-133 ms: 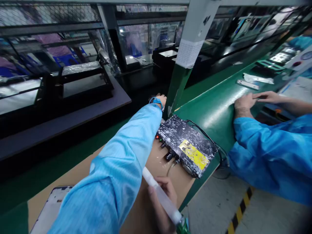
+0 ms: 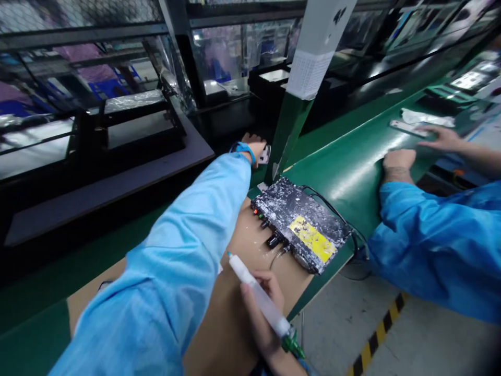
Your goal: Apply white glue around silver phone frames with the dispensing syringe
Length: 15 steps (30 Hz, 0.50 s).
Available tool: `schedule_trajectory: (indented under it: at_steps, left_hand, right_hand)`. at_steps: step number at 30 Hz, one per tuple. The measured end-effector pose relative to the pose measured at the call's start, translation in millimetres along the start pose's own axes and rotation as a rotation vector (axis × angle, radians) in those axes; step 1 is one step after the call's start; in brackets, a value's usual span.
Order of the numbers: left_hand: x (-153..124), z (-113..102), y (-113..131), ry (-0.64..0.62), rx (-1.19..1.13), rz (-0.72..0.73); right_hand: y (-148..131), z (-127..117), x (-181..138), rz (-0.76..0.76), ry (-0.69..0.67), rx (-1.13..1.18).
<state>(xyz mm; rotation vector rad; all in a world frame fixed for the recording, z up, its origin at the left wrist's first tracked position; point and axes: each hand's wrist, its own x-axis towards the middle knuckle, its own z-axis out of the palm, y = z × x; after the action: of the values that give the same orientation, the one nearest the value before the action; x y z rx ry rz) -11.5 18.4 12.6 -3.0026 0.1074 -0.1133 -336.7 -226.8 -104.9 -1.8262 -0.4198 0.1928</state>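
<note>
Angle the translucent plastic syringe, gripped in the right hand, clear of the light-blue fabric sleeve while the left hand, grip unclear, is at the far flat silvery piece.

The head camera looks forward and down across the bench.

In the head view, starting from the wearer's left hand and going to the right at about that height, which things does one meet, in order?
Left hand, pale part beside it, green-and-white post, pale bar on the green bench, co-worker's outstretched hand.
</note>
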Motion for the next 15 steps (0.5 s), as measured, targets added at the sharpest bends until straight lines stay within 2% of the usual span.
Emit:
schedule_trajectory:
  at_steps: [3,5,7,9,11,13,15]
  left_hand:
    - [-43,-27,-33,-0.004,0.04,-0.112]
    - [-93,-52,-46,0.0,0.068,-0.204]
    - [-158,-74,-44,-0.018,0.092,-0.277]
    - [-230,-89,-27,-0.058,0.111,-0.334]
    - [-302,-92,0,-0.105,0.106,-0.422]
    - [-368,-83,30,-0.143,0.072,-0.523]
    - [-423,-65,61,-0.173,0.029,-0.62]
  right_hand:
    - [4,12,-4,0.084,0.091,0.166]
    - [4,17,-4,0.116,0.121,0.227]
    - [3,18,-1,0.119,0.116,0.238]
    - [1,17,1,0.09,0.112,0.245]
    - [-1,15,4,0.048,0.106,0.25]
    - [-2,13,8,0.019,0.08,0.236]
    - [-3,11,12,0.005,0.006,0.201]
